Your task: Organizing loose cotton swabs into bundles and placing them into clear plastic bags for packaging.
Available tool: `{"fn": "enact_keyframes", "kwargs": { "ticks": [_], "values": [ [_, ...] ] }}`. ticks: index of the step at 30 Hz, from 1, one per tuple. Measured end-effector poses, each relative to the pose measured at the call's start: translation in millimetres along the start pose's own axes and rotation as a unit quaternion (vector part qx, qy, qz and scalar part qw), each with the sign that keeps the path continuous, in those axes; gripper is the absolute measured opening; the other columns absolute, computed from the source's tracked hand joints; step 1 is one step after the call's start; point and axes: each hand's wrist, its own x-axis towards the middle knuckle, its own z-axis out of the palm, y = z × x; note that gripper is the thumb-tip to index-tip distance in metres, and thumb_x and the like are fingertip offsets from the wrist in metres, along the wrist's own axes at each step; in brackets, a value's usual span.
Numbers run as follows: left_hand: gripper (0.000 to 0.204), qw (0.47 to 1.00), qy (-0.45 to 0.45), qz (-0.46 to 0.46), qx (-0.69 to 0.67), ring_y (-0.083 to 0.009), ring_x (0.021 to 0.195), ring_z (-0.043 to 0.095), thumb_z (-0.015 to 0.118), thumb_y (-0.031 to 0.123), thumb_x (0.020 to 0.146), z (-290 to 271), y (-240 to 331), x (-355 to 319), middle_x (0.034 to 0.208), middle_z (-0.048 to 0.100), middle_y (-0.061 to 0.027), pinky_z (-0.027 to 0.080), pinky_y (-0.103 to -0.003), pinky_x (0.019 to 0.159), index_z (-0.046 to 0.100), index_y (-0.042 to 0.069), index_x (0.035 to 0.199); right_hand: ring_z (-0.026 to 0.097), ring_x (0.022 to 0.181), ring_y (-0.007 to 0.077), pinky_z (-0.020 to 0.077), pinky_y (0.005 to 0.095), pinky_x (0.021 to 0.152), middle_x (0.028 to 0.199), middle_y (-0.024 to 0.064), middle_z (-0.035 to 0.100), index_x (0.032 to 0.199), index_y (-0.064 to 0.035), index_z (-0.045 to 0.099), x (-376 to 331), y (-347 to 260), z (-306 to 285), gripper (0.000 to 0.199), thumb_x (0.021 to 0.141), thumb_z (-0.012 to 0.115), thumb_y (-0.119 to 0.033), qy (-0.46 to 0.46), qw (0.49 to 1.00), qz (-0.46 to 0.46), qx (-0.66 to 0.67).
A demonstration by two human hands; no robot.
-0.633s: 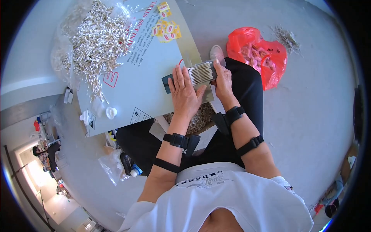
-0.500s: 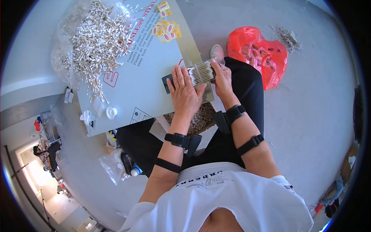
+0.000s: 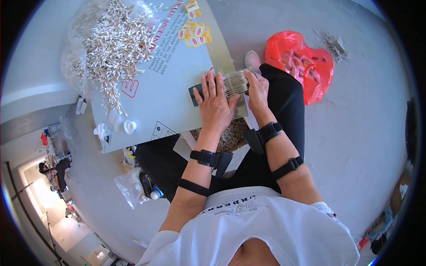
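A neat row of cotton swabs [image 3: 235, 83] lies at the near right part of the metal-sheet tabletop [image 3: 171, 99], in what looks like a clear wrapper or case. My right hand [image 3: 258, 92] closes on its right end, thumb on top. My left hand [image 3: 216, 108] is spread flat, palm down, over the left end, its fingers stretched out. From under those fingers a dark green flat piece [image 3: 194, 94] sticks out to the left. Whatever lies directly beneath my left palm is hidden.
A large heap of loose cotton swabs [image 3: 116, 40] spills from a clear bag at far left. Yellow labels [image 3: 195, 34] lie at the far edge. A white cap [image 3: 130, 127] stands near left. Below the table edge sits a filled box [image 3: 230, 135]. A red bag [image 3: 282, 43] rests on the floor.
The row of swabs has turned slightly in my right hand, and fewer white tips show. My left hand stays spread over the left end. The whole view has shifted a little.
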Motion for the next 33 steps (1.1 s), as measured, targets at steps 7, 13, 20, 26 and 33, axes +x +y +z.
{"fn": "enact_keyframes", "kwargs": {
  "ticks": [7,13,20,26,33],
  "values": [
    [0.053,0.982,0.154,0.001,-0.108,-0.0412,0.129,0.039,0.058,0.026,0.092,-2,-34,42,0.136,0.047,-0.0207,0.030,-0.056,0.104,0.043,0.003,0.137,0.052,0.059,0.0034,0.0386,0.0219,0.053,0.073,-0.0045,0.063,0.085,-0.0048,0.069,-5,2,-5,0.026,0.093,0.065,-0.029,-0.023,1.000,0.008,0.019],
    [0.033,0.960,0.185,-0.046,-0.206,-0.0374,0.111,0.052,0.061,0.005,0.084,-12,-104,147,0.113,0.058,-0.0194,0.043,-0.044,0.095,0.060,0.001,0.117,0.051,0.058,0.0022,0.0377,0.0208,0.051,0.073,-0.0041,0.063,0.088,-0.0032,0.067,-10,-5,-2,0.029,0.094,0.065,-0.031,-0.021,0.996,0.066,0.054],
    [0.036,0.980,0.115,-0.140,-0.082,-0.0351,0.113,0.051,0.073,0.016,0.079,-16,-119,205,0.115,0.057,-0.0154,0.041,-0.044,0.099,0.066,0.015,0.115,0.061,0.063,0.0059,0.0482,0.0211,0.054,0.079,-0.0014,0.067,0.092,-0.0060,0.067,-6,0,-15,0.030,0.094,0.063,-0.036,-0.013,0.995,0.085,0.043],
    [0.027,0.987,-0.012,-0.137,-0.077,-0.0341,0.115,0.048,0.079,0.023,0.074,-26,-152,218,0.117,0.054,-0.0141,0.039,-0.044,0.100,0.069,0.014,0.098,0.054,0.063,0.0035,0.0416,0.0205,0.056,0.077,-0.0026,0.064,0.092,-0.0025,0.068,-12,-8,-2,0.029,0.092,0.067,-0.032,-0.016,0.994,0.090,0.060],
    [0.019,0.953,0.096,-0.170,-0.234,-0.0248,0.076,0.065,0.077,0.006,0.072,-24,-146,182,0.085,0.068,-0.0120,0.052,-0.036,0.071,0.066,0.002,0.087,0.054,0.066,0.0046,0.0427,0.0221,0.061,0.078,-0.0031,0.064,0.090,-0.0021,0.067,-8,-5,-1,0.022,0.090,0.070,-0.024,-0.024,0.995,0.071,0.059]
  ]
}}
